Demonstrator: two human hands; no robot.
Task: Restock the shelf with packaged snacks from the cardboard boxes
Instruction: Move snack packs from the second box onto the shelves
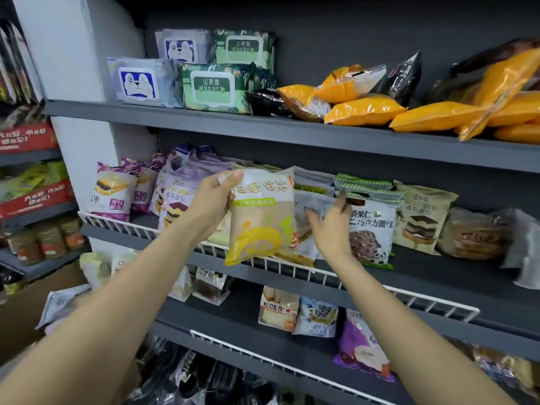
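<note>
At the middle shelf (438, 290), the yellow-and-white snack pack (263, 217) hangs upright before the wire rail, pinched at its top edge by the left hand (216, 197). Placement step: the right hand (330, 226), fingers spread, parts the grey packs (309, 200); next, slot it into that gap

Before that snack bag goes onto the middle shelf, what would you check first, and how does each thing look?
1. Grip: left hand pinches the yellow-and-white snack bag by its top corner: ok.
2. Right hand free to part the row: open, its fingers at the grey packets: ok.
3. Gap for the bag: packets stand close together behind it: cannot tell.
4. White wire rail in front of the shelf, bag's lower edge hangs near it: not ok, lift over it.
5. Neighbouring chocolate bread pack upright: ok.
</note>
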